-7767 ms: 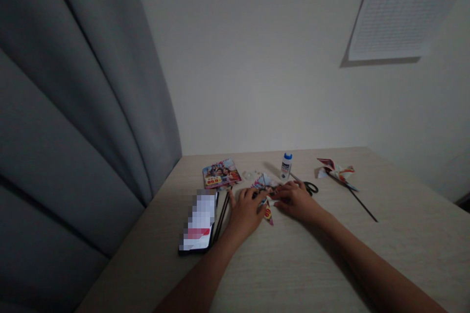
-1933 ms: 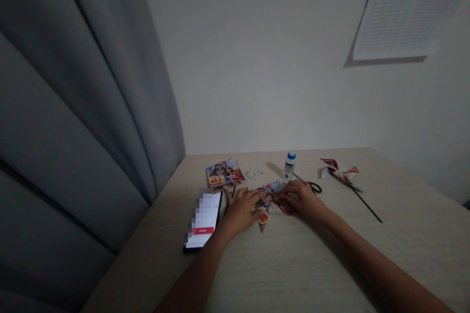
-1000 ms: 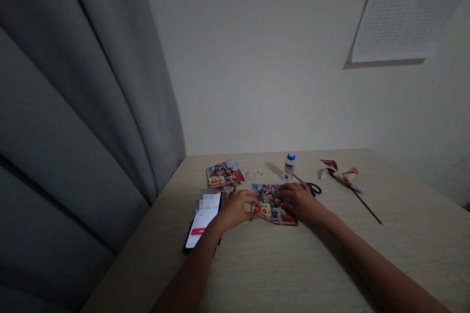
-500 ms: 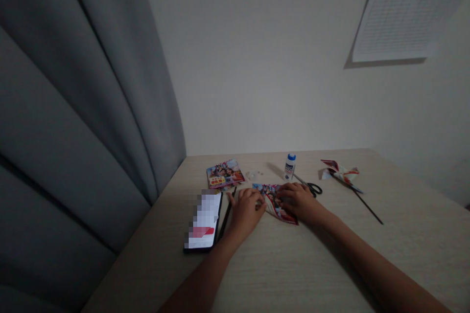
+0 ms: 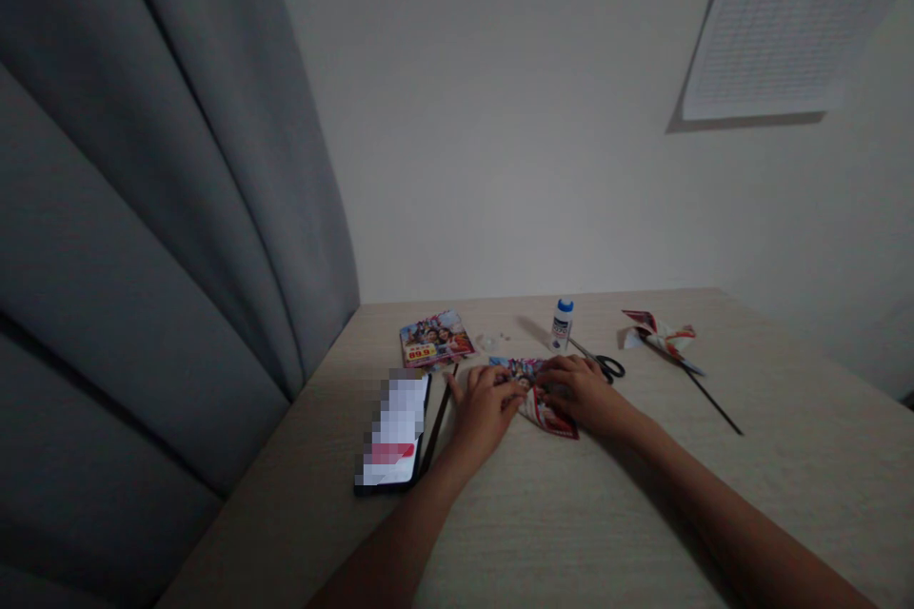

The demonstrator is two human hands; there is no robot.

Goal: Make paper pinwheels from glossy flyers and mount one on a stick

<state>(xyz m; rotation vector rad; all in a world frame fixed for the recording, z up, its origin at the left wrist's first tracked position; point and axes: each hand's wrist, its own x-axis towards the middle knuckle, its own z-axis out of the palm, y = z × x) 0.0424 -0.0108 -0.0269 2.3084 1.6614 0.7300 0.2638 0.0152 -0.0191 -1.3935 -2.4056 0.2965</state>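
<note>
A colourful sheet of printed paper (image 5: 551, 415) lies on the table between my hands, with its left corner folded in towards the middle. My left hand (image 5: 486, 411) has its thumb and fingers closed on that folded corner. From the right, my right hand (image 5: 582, 392) holds the sheet down against the table, its fingers bent and close together. The fingers of both hands hide parts of the paper. Just behind my right hand lie scissors (image 5: 610, 366) with dark handles.
A phone (image 5: 392, 438) and dark sticks (image 5: 437, 423) lie left of my left hand. Behind stand or lie a stack of printed paper (image 5: 435, 341), small clear pieces (image 5: 489, 342) and a blue-capped glue bottle (image 5: 561, 325). A paper pinwheel (image 5: 667, 338) on a stick is at right.
The sheet was creased and gathered earlier, then lay spread flat. Since then my left hand has brought its left corner over towards the centre, while my right hand stays on the sheet.
</note>
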